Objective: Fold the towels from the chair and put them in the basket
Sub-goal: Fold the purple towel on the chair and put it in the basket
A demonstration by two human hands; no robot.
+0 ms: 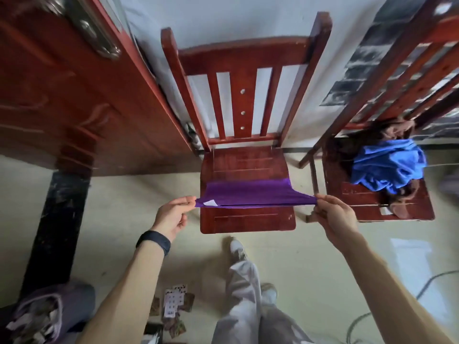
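Trouser legs (248,306) face the middle chair (248,160). Left grip (171,214) and right grip (335,217) each pinch an end of the purple towel (248,192), taut over its seat.

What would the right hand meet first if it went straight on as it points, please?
The right hand pinches the purple towel; beyond it, probably the middle chair's seat, though depth is unclear.

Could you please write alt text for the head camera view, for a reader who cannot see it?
A person's left hand and right hand each pinch an end of a purple towel stretched over a red chair. A crumpled blue towel lies on a second chair to the right.
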